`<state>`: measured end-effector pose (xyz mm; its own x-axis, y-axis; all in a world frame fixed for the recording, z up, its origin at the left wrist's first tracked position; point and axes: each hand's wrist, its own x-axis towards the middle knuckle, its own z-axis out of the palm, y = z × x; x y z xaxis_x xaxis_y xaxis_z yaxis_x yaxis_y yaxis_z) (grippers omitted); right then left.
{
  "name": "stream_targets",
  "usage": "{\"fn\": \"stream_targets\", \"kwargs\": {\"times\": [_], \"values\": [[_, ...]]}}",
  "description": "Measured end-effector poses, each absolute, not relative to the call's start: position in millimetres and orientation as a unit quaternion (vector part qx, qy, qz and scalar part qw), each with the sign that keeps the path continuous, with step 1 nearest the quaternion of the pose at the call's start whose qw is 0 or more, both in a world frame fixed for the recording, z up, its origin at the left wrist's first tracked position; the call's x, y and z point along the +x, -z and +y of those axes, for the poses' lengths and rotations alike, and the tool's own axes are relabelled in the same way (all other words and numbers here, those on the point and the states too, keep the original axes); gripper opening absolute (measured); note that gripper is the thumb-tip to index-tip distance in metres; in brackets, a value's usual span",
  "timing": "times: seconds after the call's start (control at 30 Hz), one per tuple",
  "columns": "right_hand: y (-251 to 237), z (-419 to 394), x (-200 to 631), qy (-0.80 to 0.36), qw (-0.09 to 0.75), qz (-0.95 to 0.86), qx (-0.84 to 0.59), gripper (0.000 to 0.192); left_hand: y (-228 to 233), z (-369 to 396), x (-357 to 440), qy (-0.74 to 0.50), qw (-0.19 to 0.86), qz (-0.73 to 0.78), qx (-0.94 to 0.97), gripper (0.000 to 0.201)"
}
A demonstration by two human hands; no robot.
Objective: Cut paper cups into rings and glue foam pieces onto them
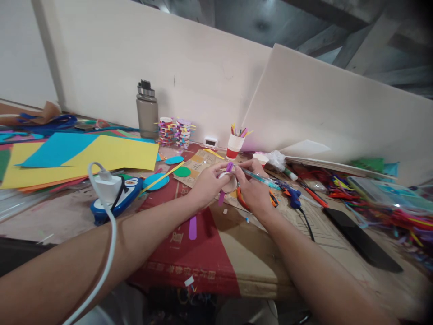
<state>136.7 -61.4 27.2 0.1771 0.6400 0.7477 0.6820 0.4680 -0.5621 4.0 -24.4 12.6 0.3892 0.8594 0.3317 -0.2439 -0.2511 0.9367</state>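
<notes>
Working over a cluttered cardboard-covered table (237, 266) against pale wall boards; left hand (206, 183) is pinching a small paper cup (229, 182), right hand (252, 189) is gripping a pen (262, 179) closed.

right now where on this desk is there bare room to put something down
Free: the cardboard sheet near the front edge, between the two forearms, bar one purple strip; also the bare desk left of the white charger. Crowded: around the left hand and right hand, and the far right, heaped with coloured paper scraps.
</notes>
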Motion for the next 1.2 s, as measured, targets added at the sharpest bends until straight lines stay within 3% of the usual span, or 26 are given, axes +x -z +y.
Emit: {"fn": "stream_targets", "kwargs": {"times": [0.43, 0.67, 1.2], "values": [[-30, -63, 136, -0.002, 0.574, -0.625, -0.529, 0.012, -12, -20, 4, -0.488, 0.587, 0.265, 0.590, 0.044], [-26, -55, 143, -0.051, 0.575, -0.627, -0.523, 0.020, -17, -22, 5, -0.498, 0.618, 0.308, 0.525, 0.033], [-12, -36, 157, -0.277, 0.646, -0.552, -0.448, 0.045, -18, -14, 1, -0.518, 0.645, 0.329, 0.456, 0.020]]}}
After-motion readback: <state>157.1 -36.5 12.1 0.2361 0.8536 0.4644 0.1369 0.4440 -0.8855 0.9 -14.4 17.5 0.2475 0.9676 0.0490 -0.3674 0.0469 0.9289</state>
